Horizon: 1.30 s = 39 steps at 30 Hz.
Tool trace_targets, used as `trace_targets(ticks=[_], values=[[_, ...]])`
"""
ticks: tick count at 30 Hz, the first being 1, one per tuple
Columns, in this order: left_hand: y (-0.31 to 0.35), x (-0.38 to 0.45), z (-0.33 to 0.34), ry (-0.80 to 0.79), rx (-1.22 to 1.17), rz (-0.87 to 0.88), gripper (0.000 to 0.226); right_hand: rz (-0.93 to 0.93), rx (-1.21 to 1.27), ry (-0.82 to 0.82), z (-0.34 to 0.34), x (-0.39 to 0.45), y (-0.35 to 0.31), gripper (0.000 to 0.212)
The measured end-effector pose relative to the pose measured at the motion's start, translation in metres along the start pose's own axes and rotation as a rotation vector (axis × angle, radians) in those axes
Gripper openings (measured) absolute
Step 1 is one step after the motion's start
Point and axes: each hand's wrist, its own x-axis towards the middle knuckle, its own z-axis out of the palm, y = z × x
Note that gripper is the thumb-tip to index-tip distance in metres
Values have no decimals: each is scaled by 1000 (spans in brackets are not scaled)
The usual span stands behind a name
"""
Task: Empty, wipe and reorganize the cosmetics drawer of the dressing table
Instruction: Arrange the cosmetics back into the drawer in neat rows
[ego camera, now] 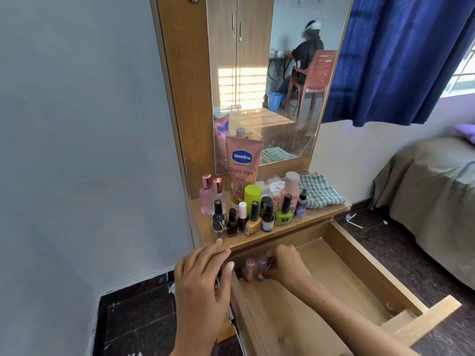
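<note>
Basically 1 view, head cam. Drawer point(365, 273) is pulled out and nearly bare; only 2 small pinkish bottles point(249, 269) stand in its back-left corner, plus something dark beside them, too small to tell. Right hand point(285, 263) reaches into that corner, fingers curled round the right bottle; exact pinch is blurred. Left hand point(203, 276) lies flat on the tabletop point(318, 217) edge above the drawer's left side, fingers straight, gripping nothing.

Rest of the cosmetics sit on the tabletop: row of nail polishes point(254, 219), lotion tube point(243, 170) leaning on the mirror point(270, 73), 2 perfume bottles point(212, 194) at left, checked cloth point(321, 191) at right.

Handling, my read: bottles are light, rigid, likely glass, so fragile and slick. Narrow and tall, they tip easily. Best taken by the cap or neck with a pinch, lifted straight up, 1 per grip. Tabletop is crowded; setting down near the front row risks toppling the polishes. Cloth is soft, grab anywhere for the wipe.
</note>
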Motion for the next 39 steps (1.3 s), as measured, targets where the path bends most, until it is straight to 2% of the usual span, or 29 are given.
trace_targets(ticks=[3,7,10,15,21,24,26,29,31,33,36,39], values=[[0,-8,10,-21,17,26,20,-3,23,6,4,-1,-2,16],[8,-15,19,-126,3,69,34,-24,22,8,9,-1,-4,17],[11,-21,30,-208,16,120,31,-44,19,1,10,-1,-3,16],[13,-21,41,-425,135,155,65,-37,-15,-16,8,2,0,25],[22,-21,53,-444,111,93,77,-19,-55,-21,2,0,1,30],[26,-18,53,-501,132,71,80,2,-71,40,-10,-7,2,28],[26,-18,58,-506,136,108,77,4,-117,135,-23,-14,0,16],[24,-14,62,-522,196,140,77,-29,-58,358,-45,-28,-6,8],[24,-18,63,-607,178,118,73,-88,10,530,-58,-35,-13,8],[21,-20,63,-637,176,110,71,-148,40,657,-68,-36,-20,19],[20,-21,65,-631,194,101,68,-141,12,634,-77,-31,-30,42],[21,-19,65,-668,201,79,69,-78,-98,518,-81,-22,-36,50]])
